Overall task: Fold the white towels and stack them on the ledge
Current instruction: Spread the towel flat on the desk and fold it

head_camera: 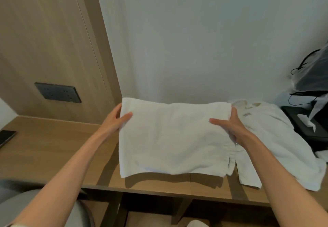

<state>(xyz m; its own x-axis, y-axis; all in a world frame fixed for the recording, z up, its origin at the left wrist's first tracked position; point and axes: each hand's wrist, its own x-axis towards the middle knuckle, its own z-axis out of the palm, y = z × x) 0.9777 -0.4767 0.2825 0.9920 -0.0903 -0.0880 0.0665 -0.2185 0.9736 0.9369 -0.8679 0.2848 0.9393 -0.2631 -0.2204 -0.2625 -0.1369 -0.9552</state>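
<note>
Here the half-folded white towel (170,138), held above the table (53,146), is pinched at its side edges by the left grip (115,118) and right grip (230,125), so uneven lowering could let its loose right layers splay onto the neighbouring white cloth (276,138).

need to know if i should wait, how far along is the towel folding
Early. Done: no folded stack shows on the ledge. In hand: the left hand and right hand grip one white towel by its side edges above the ledge; it looks doubled over. Left: finishing that fold, setting it down, then the rumpled white cloth lying unfolded to its right.
</note>
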